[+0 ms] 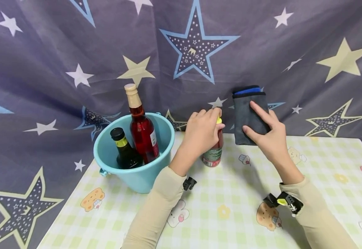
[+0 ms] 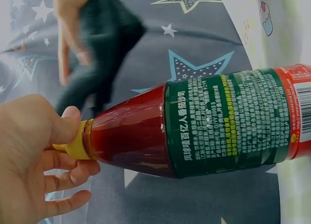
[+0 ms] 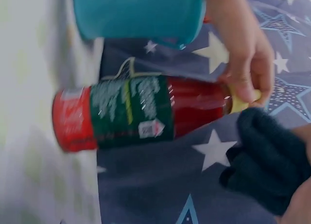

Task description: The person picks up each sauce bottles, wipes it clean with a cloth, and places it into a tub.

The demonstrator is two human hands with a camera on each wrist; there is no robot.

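Note:
My left hand [image 1: 199, 133] pinches the yellow cap [image 2: 77, 145] of a ketchup bottle [image 1: 212, 156] between thumb and fingers. The glass bottle stands upright on the table, red sauce showing above its green label [image 2: 223, 119]. To the right, my right hand [image 1: 272, 136] grips a folded dark grey cloth [image 1: 246, 116] with a blue inner side peeking out at the top. The cloth is held up beside the bottle, its far side hidden in the head view. In the right wrist view the cloth [image 3: 269, 161] appears close to the cap.
Left of the bottle stands a light blue bucket [image 1: 98, 152]. Inside it lean a tall red bottle [image 1: 142, 135] with a cream top and a dark bottle [image 1: 126, 157] with a black cap. A checked tablecloth [image 1: 230, 224] covers the table; a starry curtain [image 1: 106, 34] hangs behind.

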